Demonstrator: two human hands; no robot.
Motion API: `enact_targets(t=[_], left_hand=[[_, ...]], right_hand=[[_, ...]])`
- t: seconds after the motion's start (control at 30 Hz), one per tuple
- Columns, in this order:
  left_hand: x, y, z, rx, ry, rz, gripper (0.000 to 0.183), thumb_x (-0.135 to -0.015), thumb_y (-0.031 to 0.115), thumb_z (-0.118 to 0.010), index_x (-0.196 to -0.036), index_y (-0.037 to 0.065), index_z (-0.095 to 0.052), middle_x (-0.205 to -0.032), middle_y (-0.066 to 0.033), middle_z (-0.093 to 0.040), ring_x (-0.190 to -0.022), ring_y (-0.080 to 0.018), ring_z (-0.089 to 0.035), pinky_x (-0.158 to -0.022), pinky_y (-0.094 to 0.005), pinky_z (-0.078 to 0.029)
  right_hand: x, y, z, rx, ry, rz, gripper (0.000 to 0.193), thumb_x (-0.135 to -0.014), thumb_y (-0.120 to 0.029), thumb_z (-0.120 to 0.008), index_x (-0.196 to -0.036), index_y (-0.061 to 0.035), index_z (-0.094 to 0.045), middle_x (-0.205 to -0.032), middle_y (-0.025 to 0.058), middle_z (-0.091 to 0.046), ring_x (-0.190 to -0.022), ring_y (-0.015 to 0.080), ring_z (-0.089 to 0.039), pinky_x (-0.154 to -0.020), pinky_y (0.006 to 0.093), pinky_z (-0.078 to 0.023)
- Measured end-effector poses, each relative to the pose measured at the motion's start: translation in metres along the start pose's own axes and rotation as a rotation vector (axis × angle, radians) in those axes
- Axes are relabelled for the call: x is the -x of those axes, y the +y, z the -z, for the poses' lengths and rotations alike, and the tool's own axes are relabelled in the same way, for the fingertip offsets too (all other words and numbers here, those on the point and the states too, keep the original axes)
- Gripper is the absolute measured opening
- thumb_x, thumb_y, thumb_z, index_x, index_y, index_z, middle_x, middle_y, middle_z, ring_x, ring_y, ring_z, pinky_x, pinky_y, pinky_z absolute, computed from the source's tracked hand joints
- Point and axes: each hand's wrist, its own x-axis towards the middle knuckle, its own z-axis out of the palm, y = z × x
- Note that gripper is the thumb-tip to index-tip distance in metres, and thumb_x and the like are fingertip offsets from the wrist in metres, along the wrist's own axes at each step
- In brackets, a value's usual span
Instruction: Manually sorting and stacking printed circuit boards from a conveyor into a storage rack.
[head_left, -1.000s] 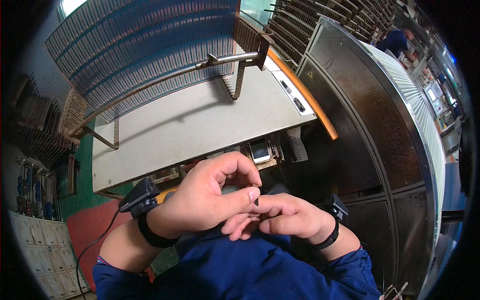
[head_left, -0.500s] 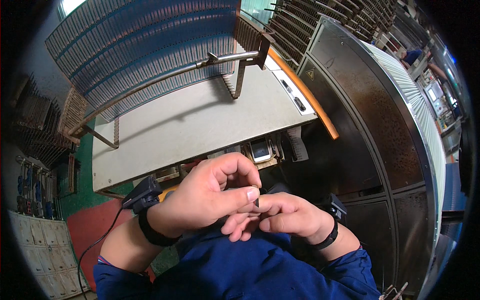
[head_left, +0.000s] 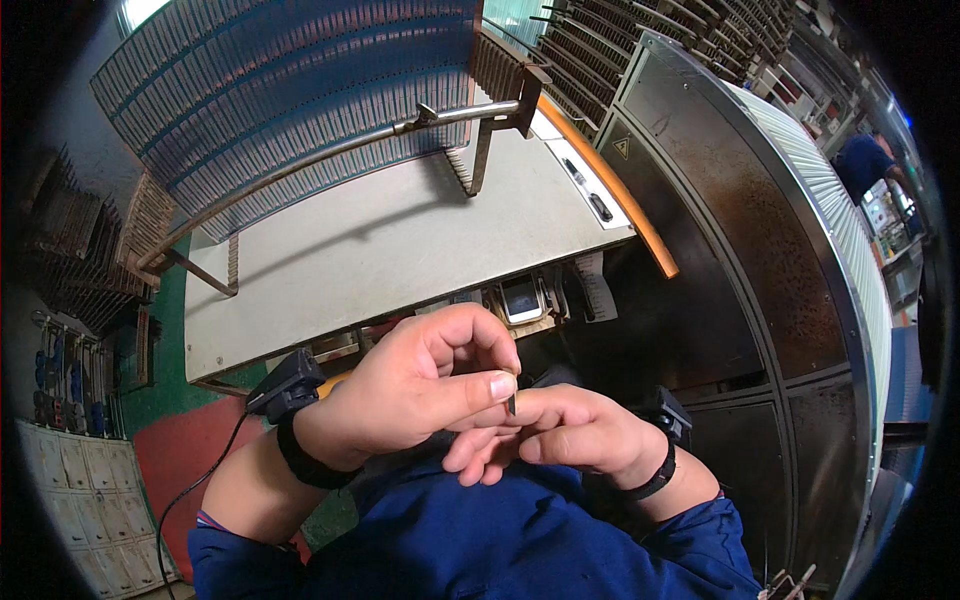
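Observation:
My left hand (head_left: 425, 385) is raised in front of my body, its thumb and index finger pinched together. Between their tips sits a small thin dark piece (head_left: 513, 404), mostly hidden by the thumb. My right hand (head_left: 580, 432) comes in from the other side, palm partly up. Its index fingertip meets the dark piece, while the other fingers curl loosely with the thumb beside them; nothing shows in its palm. Black straps circle both wrists, each with a small black device beside it.
Beyond my hands stands a white-topped table (head_left: 400, 250). On it rests a metal rack (head_left: 350, 150) holding a large ribbed blue panel (head_left: 300, 90). A phone (head_left: 521, 299) lies on a shelf below the tabletop. At right is a tall metal cabinet (head_left: 700, 250); an orange bar (head_left: 610, 190) edges the table.
Both hands stay almost in place, and the dark piece shows at a slightly different angle between the fingers. A person in blue has come further into view at the far right.

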Motion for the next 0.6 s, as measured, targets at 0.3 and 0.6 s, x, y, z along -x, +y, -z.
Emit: enact_targets(t=[0.3,0.6], left_hand=[[0.0002,0.0007,-0.003,-0.062,0.056,-0.029,0.012,-0.093,0.004,-0.06,-0.104,0.002,-0.055,-0.093,-0.0045,-0.064,-0.086,-0.009,-0.063,-0.077,-0.0241,-0.051],[-0.0001,0.0005,-0.0053,-0.117,0.059,-0.063,0.012,-0.093,0.003,-0.059,-0.104,0.003,-0.055,-0.092,-0.0035,-0.063,-0.084,-0.0073,-0.061,-0.076,-0.0227,-0.05]], right_hand=[[0.0026,-0.0046,-0.0076,0.015,0.055,-0.025,0.048,-0.094,-0.011,-0.046,-0.14,0.0036,-0.044,-0.131,0.0137,-0.056,-0.116,0.0172,-0.056,-0.099,0.03,-0.044],[0.0021,-0.0048,-0.0047,0.078,0.038,-0.021,0.045,-0.095,-0.013,-0.046,-0.137,0.0032,-0.047,-0.129,0.0117,-0.057,-0.115,0.0163,-0.056,-0.098,0.0302,-0.044]])
